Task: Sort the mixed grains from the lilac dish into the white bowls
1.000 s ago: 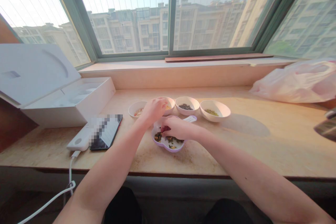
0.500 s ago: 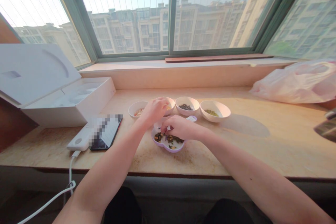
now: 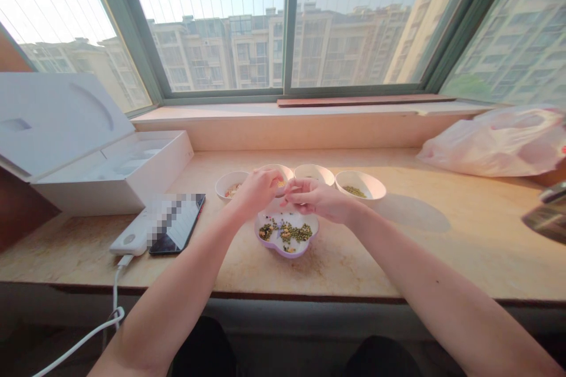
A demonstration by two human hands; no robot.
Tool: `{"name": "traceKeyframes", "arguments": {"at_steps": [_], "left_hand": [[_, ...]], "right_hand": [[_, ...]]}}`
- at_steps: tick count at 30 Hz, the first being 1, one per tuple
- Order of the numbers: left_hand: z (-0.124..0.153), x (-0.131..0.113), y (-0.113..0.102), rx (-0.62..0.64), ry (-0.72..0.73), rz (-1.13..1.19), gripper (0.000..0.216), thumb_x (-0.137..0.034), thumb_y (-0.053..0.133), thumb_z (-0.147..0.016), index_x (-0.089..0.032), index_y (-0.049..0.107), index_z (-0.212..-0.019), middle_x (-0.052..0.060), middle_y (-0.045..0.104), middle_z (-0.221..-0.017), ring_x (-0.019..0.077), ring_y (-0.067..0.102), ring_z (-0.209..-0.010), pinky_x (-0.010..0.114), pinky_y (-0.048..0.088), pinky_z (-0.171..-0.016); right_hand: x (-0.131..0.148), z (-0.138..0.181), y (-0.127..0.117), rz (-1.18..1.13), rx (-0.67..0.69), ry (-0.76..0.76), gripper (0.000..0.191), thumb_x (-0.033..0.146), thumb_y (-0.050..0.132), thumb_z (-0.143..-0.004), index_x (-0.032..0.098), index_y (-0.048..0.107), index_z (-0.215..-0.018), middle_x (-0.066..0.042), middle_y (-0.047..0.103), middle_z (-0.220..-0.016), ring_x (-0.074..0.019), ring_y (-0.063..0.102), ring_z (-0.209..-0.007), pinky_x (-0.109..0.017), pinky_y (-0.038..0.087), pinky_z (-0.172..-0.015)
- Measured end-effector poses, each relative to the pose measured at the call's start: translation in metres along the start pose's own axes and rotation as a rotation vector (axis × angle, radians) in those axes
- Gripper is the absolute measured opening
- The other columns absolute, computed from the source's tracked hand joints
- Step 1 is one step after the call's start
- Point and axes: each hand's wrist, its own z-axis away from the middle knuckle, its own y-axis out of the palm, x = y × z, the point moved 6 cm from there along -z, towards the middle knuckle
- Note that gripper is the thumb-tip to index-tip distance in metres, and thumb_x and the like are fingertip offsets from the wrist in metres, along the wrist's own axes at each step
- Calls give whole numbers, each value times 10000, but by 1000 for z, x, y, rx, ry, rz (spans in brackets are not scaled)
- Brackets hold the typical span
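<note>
Both arms [image 3: 194, 271] stretch forward and inward, the hands [image 3: 321, 197] close together with fingers [image 3: 297, 185] bent.

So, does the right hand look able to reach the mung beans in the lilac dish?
Probably yes: the right hand is near the lilac dish, and nothing covers the mung beans.

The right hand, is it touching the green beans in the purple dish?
Apart: in the head view, a bare white strip of the purple dish shows between the right hand and the green beans.
</note>
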Motion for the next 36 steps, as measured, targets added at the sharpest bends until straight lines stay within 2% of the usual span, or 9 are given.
{"name": "traceKeyframes", "arguments": {"at_steps": [4, 8, 11, 13, 15, 19, 26, 31, 36], "left_hand": [[5, -8, 6, 127, 19, -75, 299, -120, 485, -940, -157, 707, -742, 53, 709, -747, 167, 621, -694, 288, 485, -726], [16, -28, 21, 345, 225, -93, 209, -85, 543, -874, -180, 699, -773, 46, 726, -844, 174, 646, -749, 282, 484, -720], [29, -45, 31, 469, 375, -79, 71, -185, 659, -859, -203, 706, -809, 46, 730, -934, 204, 673, -865, 297, 513, -805], [34, -52, 33, 464, 384, -97, 90, -297, 751, -844, -219, 734, -885, 61, 729, -989, 242, 677, -935, 325, 521, -842], [37, -55, 37, 467, 364, -135, 120, -314, 762, -857, -238, 752, -949, 61, 732, -990, 255, 676, -937, 340, 525, -833], [36, -57, 44, 482, 342, -133, 60, -211, 715, -891, -222, 771, -910, 60, 737, -945, 243, 681, -939, 336, 524, -862], [32, -56, 48, 463, 288, -87, 211, -101, 612, -882, -212, 783, -827, 44, 744, -866, 233, 692, -855, 335, 519, -811], [32, -48, 46, 398, 230, -26, 253, -109, 619, -847, -284, 800, -880, 24, 770, -913, 225, 698, -881, 315, 528, -839], [30, -44, 45, 400, 247, 2, 279, -77, 604, -852, -255, 806, -927, 31, 781, -934, 217, 712, -854, 291, 533, -757]], "right_hand": [[4, 3, -8, -153, -53, 27, 369, 320, 911, -701, 183, 642, -913, -23, 743, -844, -46, 424, -530, -204, 313, -502], [12, 7, -13, -206, -90, -6, 362, 289, 917, -695, 186, 638, -902, -7, 731, -822, -53, 457, -546, -203, 339, -519], [21, 12, -17, -213, -112, -53, 344, 298, 917, -702, 182, 648, -883, -7, 730, -820, -55, 469, -554, -209, 367, -543], [25, 15, -18, -212, -103, -67, 333, 307, 914, -705, 184, 651, -866, -2, 723, -807, -53, 465, -547, -210, 362, -544], [28, 17, -18, -214, -89, -71, 328, 312, 913, -702, 189, 647, -849, 4, 718, -803, -55, 462, -539, -214, 354, -538], [31, 18, -18, -214, -86, -74, 336, 316, 918, -687, 194, 633, -817, 6, 716, -801, -60, 447, -531, -225, 349, -532], [34, 21, -30, -162, -112, -127, 342, 332, 910, -700, 195, 635, -851, -2, 718, -829, -61, 462, -546, -217, 352, -526], [51, 35, -69, 42, -319, -215, 377, 366, 905, -672, 203, 646, -892, -9, 713, -853, -77, 478, -589, -236, 392, -564], [65, 52, -118, 503, -625, -170, 372, 442, 862, -665, 201, 681, -883, -38, 703, -844, -140, 559, -688, -284, 447, -622]]}}
